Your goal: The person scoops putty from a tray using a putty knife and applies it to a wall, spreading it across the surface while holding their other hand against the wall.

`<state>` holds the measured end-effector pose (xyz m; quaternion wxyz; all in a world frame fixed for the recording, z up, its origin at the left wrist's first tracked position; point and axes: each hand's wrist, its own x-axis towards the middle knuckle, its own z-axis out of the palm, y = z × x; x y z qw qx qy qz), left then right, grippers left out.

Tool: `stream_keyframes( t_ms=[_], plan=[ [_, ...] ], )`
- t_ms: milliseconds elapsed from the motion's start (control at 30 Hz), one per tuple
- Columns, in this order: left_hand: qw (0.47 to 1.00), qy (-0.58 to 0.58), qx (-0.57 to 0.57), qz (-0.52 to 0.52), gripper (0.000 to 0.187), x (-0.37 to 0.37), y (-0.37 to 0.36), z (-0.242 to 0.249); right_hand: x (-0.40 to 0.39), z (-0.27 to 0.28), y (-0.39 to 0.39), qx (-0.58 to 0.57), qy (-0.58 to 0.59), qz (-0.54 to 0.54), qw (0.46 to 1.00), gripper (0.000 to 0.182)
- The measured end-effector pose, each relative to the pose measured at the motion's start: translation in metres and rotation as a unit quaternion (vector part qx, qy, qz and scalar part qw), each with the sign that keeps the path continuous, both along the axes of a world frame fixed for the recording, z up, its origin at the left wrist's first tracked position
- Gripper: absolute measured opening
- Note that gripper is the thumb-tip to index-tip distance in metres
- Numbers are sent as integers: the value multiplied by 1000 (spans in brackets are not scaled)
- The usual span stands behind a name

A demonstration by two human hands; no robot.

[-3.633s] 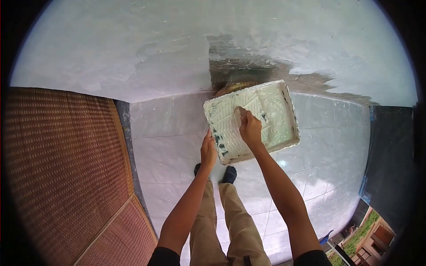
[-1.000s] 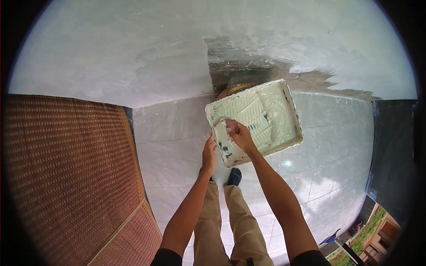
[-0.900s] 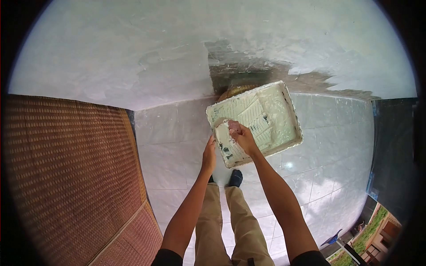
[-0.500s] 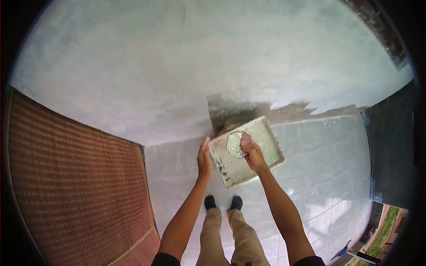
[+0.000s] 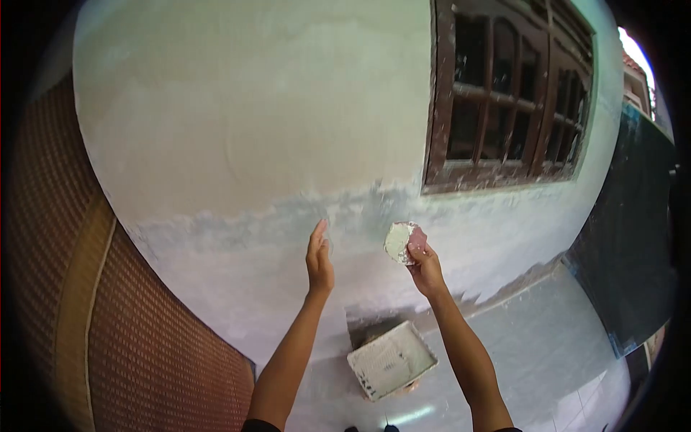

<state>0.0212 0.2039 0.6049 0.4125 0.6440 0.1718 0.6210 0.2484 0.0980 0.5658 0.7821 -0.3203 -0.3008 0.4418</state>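
My right hand (image 5: pixel 426 265) is raised in front of the wall (image 5: pixel 237 144) and grips a small flat scraper (image 5: pixel 400 240) loaded with white putty. My left hand (image 5: pixel 319 257) is raised beside it, fingers straight and together, its tips touching or nearly touching the wall, holding nothing. Below, the white paint tray (image 5: pixel 391 359), smeared with putty, sits low by the foot of the wall, with something brown under its edge.
A dark wooden window (image 5: pixel 504 93) with bars is set in the wall at upper right. A woven brown mat or screen (image 5: pixel 108 317) stands at the left. Grey floor tiles (image 5: pixel 547 338) lie at lower right, a dark panel (image 5: pixel 633 237) at the far right.
The view has swung up from the floor to the wall. My right hand lifted the putty-loaded scraper out of the tray to chest height; my left hand let go of the tray and rose to the wall.
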Motion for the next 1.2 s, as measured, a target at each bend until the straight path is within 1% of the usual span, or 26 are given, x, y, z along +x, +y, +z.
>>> stream_keyframes(
  t_ms=[67, 133, 200, 233, 267, 333, 400, 467, 533, 567, 600, 667, 700, 733, 800, 833, 900, 933, 967, 1000, 1033, 1067, 1100, 1133, 1167, 1200],
  plan=[
    [999, -16, 40, -5, 52, 1, 8, 49, 6, 53, 1, 38, 2, -2, 999, 40],
    [997, -29, 73, -8, 53, 1, 15, 93, 14, 99, 4, 51, -7, -10, 999, 40],
    [994, -38, 103, -9, 54, 6, 18, 130, 15, 152, 0, 98, -35, -15, 994, 39],
    [992, -43, 117, -9, 54, 11, 21, 150, 15, 176, -1, 106, -31, -23, 994, 37],
    [990, -46, 130, -9, 55, 14, 18, 160, 18, 196, -1, 112, -33, -23, 993, 37],
    [988, -41, 146, 9, 52, 17, 12, 196, 26, 238, 0, 141, -91, -17, 986, 38],
    [986, -37, 162, 30, 50, 23, 8, 230, 30, 275, 0, 152, -104, -28, 983, 36],
    [980, -35, 192, 50, 50, 30, 7, 256, 38, 306, 2, 162, -114, -38, 979, 33],
    [978, -25, 197, 69, 51, 39, 7, 277, 47, 334, 3, 188, -169, -49, 966, 31],
    [976, -11, 199, 84, 52, 44, 6, 285, 51, 346, 3, 185, -184, -64, 963, 28],
    [975, -14, 203, 91, 52, 48, 8, 289, 57, 357, 5, 191, -186, -58, 962, 28],
    [968, 7, 215, 131, 49, 56, 13, 298, 68, 376, 10, 202, -291, -152, 923, 24],
    [966, 6, 217, 139, 49, 59, 17, 300, 73, 382, 15, 215, -296, -157, 917, 23],
    [962, 19, 222, 156, 49, 61, 19, 300, 78, 386, 19, 220, -296, -150, 917, 23],
    [957, 33, 227, 179, 50, 64, 21, 298, 87, 390, 27, 227, -366, -200, 880, 25],
    [955, 46, 220, 195, 50, 65, 20, 297, 89, 390, 33, 231, -365, -194, 881, 25],
    [952, 60, 212, 214, 50, 68, 22, 292, 89, 387, 37, 236, -417, -233, 846, 27],
    [940, 79, 236, 235, 50, 69, 27, 289, 86, 386, 36, 238, -414, -230, 848, 27],
    [927, 99, 258, 255, 51, 70, 31, 286, 84, 385, 33, 224, -452, -274, 819, 28],
    [926, 100, 259, 257, 51, 72, 33, 285, 79, 384, 30, 210, -489, -318, 785, 28],
    [915, 114, 275, 273, 53, 74, 35, 284, 76, 382, 33, 211, -487, -317, 786, 28],
    [903, 128, 291, 288, 54, 76, 38, 283, 73, 379, 36, 279, -516, -339, 736, 30],
    [903, 128, 293, 288, 54, 77, 41, 283, 70, 379, 39, 345, -540, -359, 679, 33],
    [877, 151, 331, 313, 57, 78, 44, 282, 69, 377, 44, 344, -540, -359, 679, 33],
    [848, 174, 368, 338, 59, 78, 47, 280, 69, 373, 53, 361, -576, -400, 614, 36],
    [848, 175, 369, 338, 59, 78, 49, 282, 65, 371, 60, 376, -608, -439, 545, 39]
  ],
)
